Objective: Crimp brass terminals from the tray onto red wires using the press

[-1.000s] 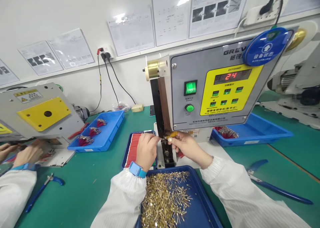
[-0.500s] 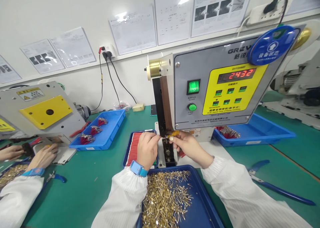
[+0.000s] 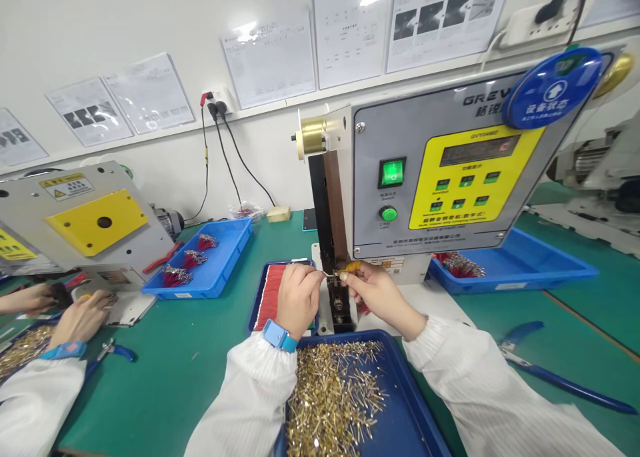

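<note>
My left hand (image 3: pixel 296 297) is pinched on a small metal pin at the die (image 3: pixel 334 290) of the grey crimping machine (image 3: pixel 435 170). My right hand (image 3: pixel 373 291) is pinched on a thin wire just right of the die, and its fingertips almost meet those of the left. A yellow piece (image 3: pixel 350 267) shows above the right fingers. A dark blue tray (image 3: pixel 395 390) heaped with gold pins (image 3: pixel 333 393) lies under my forearms. A small tray of red wires (image 3: pixel 270 290) sits beside my left hand.
A co-worker's hands (image 3: pixel 75 317) work at a second machine (image 3: pixel 80 223) on the left. Blue trays with red wire bundles stand at left (image 3: pixel 210 263) and right (image 3: pixel 520 267). Blue-handled pliers (image 3: pixel 555 373) lie at right, and another pair (image 3: pixel 113 353) at left.
My hands stay at the die, with the left pin now drawn slightly out to the left. The machine's red display has gone blank. The co-worker's hand shifted a little.
</note>
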Available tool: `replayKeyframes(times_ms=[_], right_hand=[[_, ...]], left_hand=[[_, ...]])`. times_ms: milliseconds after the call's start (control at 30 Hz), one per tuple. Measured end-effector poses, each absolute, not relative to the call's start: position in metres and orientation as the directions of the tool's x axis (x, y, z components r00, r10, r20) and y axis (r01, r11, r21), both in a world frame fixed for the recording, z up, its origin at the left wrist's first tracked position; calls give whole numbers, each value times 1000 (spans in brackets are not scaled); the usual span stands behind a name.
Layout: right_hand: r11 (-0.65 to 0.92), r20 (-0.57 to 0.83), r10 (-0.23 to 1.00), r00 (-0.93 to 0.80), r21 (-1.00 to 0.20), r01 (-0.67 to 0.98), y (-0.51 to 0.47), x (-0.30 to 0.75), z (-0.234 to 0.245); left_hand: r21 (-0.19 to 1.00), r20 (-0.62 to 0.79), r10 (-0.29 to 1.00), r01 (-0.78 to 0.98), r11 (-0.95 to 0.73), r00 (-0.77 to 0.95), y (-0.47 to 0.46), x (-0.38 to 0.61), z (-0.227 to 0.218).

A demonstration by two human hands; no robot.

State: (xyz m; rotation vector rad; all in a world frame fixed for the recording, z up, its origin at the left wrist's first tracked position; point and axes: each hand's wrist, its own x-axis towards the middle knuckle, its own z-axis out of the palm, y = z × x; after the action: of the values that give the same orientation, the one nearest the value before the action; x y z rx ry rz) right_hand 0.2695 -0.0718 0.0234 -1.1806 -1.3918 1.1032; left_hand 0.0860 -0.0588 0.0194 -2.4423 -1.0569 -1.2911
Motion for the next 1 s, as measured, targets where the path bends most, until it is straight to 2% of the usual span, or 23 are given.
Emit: replayKeyframes(times_ms=[267, 733, 1000], right_hand=[[118, 111, 992, -59, -984, 133, -73, 269, 25], [218, 217, 976, -19, -970, 112, -71, 266, 16], [264, 281, 958, 61, -943, 200, -73, 262, 10]], left_hand=[[161, 764, 522, 671, -723, 379, -58, 86, 18], [131, 807, 468, 663, -737, 360, -58, 86, 19], [133, 797, 475, 658, -741, 373, -57, 86, 17]])
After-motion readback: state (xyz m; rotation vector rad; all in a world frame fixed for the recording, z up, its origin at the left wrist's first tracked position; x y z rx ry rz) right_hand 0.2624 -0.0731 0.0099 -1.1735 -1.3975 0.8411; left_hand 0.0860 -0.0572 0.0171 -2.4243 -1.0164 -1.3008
